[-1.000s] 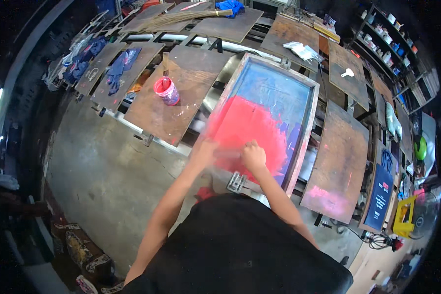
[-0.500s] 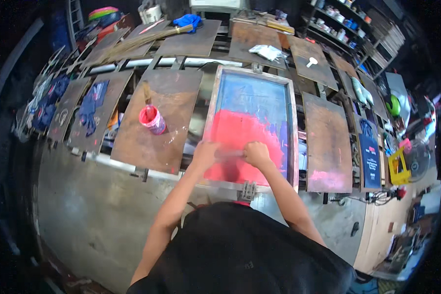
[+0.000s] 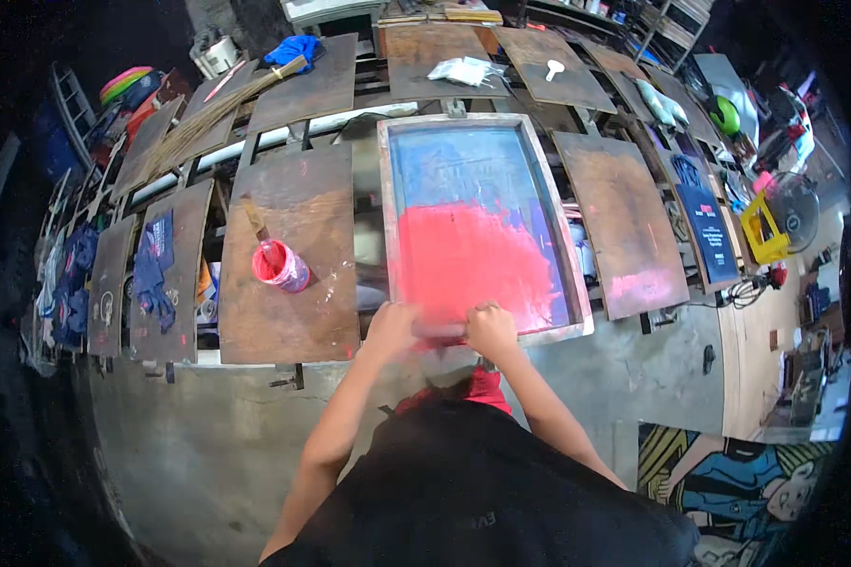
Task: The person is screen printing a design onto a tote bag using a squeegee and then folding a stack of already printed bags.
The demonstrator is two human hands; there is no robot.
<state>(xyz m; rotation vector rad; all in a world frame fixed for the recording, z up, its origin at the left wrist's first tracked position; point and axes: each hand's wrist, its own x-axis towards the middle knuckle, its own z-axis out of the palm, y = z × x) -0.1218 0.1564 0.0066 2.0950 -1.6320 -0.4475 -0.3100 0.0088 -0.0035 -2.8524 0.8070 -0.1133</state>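
A wood-framed printing screen point(image 3: 386, 189) lies in front of me, its blue mesh partly covered by wet pink ink point(image 3: 473, 255). At the screen's near end, my left hand point(image 3: 390, 333) and my right hand point(image 3: 490, 331) are closed around the two ends of a squeegee point(image 3: 440, 330). The squeegee and the left hand are slightly blurred, and the blade's lower edge is hidden. On the brown board to the left stands an open tub point(image 3: 282, 267) of pink ink. A wooden-handled tool point(image 3: 254, 217) leans up out of it.
Brown boards point(image 3: 619, 222) line the rack on both sides. Dark blue printed cloth point(image 3: 704, 231) covers one at right; another cloth point(image 3: 154, 274) lies at left. Farther back are a straw broom point(image 3: 227, 111), a blue rag point(image 3: 293, 52) and a plastic packet point(image 3: 465, 71). A fan point(image 3: 790, 210) stands at right.
Both hands have drawn the squeegee toward my body, from the lower middle of the screen to its near end. My view has also shifted, showing more floor and a painted picture at lower right.
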